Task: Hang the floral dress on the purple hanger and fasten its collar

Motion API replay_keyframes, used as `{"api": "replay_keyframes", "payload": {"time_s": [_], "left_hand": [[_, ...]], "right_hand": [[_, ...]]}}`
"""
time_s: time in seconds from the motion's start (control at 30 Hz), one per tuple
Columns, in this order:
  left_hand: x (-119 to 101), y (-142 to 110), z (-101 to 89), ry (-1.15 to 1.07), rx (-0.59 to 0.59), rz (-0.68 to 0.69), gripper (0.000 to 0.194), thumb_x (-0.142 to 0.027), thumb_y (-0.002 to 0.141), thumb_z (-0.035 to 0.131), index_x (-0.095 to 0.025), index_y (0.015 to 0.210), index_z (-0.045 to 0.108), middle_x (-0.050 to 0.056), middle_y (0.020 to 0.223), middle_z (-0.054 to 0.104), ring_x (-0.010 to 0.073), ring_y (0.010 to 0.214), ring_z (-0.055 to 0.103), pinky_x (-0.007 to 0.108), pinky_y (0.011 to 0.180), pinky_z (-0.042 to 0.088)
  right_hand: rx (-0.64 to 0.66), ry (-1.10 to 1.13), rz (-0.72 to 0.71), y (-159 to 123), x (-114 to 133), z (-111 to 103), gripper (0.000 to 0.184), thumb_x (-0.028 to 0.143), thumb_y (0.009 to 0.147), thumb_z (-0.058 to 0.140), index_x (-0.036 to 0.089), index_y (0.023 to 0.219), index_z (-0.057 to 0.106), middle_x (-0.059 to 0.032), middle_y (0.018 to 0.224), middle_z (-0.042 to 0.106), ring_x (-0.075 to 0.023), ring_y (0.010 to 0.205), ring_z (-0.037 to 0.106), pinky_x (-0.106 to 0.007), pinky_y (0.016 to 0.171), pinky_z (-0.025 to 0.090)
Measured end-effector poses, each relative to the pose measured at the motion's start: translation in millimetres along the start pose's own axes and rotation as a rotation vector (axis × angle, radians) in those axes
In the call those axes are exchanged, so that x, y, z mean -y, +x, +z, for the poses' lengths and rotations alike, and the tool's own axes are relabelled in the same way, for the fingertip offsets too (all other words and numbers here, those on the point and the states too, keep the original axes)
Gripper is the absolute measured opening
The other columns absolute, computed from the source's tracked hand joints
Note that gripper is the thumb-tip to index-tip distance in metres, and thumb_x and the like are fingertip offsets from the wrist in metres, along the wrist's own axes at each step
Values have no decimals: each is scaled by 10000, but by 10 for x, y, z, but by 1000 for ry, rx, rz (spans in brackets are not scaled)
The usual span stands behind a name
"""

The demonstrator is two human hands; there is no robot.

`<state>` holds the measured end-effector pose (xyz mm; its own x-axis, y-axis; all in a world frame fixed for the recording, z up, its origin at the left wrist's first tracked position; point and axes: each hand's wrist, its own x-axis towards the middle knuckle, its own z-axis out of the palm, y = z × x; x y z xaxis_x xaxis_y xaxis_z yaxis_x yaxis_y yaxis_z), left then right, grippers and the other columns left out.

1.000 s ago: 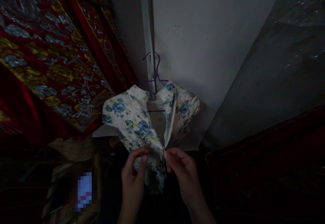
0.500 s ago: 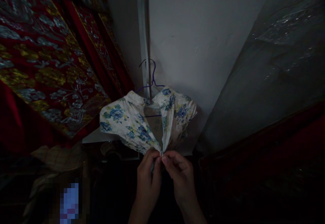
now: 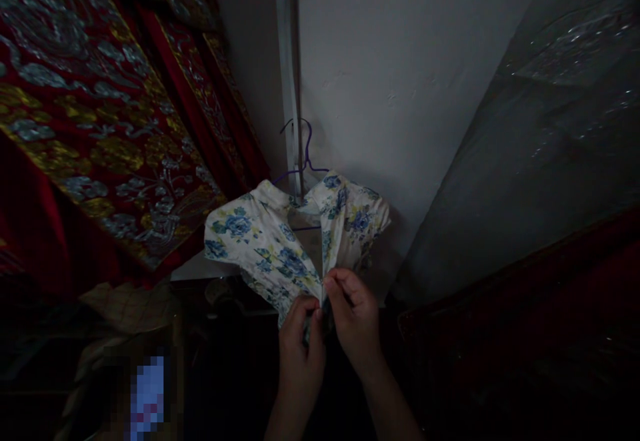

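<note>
A white short-sleeved top with blue flowers [image 3: 293, 261] hangs on a thin purple hanger [image 3: 309, 141], its front parted in a narrow V. Low on the front, where the two edges meet, my left hand [image 3: 303, 338] pinches the fabric between thumb and forefinger. Slightly higher and to the right, my right hand [image 3: 356, 314] is closed in a pinch at the front edge. Whether a small fastener, such as a zip pull, sits between those fingertips is too dark to make out. The garment's lower part is hidden behind my hands and in shadow.
An upright metal strip [image 3: 290, 61] runs down the pale wall [image 3: 400, 61] behind the hanger. Red cloth with gold and silver embroidery [image 3: 115, 114] hangs at the left. Clear plastic sheeting [image 3: 565, 121] covers the right side. A pixelated bright patch [image 3: 149, 391] shows lower left.
My right hand has moved up along the front edge, away from the left hand. The left hand still pinches low on the front. The whole view has shifted slightly.
</note>
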<state>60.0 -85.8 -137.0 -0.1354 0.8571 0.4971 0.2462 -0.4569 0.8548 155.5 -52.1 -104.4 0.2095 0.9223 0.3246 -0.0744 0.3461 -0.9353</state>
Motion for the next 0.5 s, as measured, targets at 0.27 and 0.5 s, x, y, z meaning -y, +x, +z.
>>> {"api": "replay_keyframes", "payload": {"time_s": [0.27, 0.5], "left_hand": [[120, -129, 13, 8, -24, -84, 269, -372, 1014, 472, -195, 895, 635, 43, 832, 637, 193, 800, 615, 276, 749, 488], [191, -141, 42, -56, -27, -88, 270, -385, 1020, 465, -201, 903, 624, 36, 844, 610, 191, 829, 596, 277, 769, 476]], "right_hand": [[56, -184, -335, 721, 100, 80, 151, 341, 939, 585, 202, 898, 628, 11, 689, 617, -141, 619, 556, -256, 602, 419], [119, -335, -587, 1315, 466, 188, 126, 307, 939, 560, 206, 872, 592, 52, 612, 510, -108, 520, 442, -246, 529, 319]]}}
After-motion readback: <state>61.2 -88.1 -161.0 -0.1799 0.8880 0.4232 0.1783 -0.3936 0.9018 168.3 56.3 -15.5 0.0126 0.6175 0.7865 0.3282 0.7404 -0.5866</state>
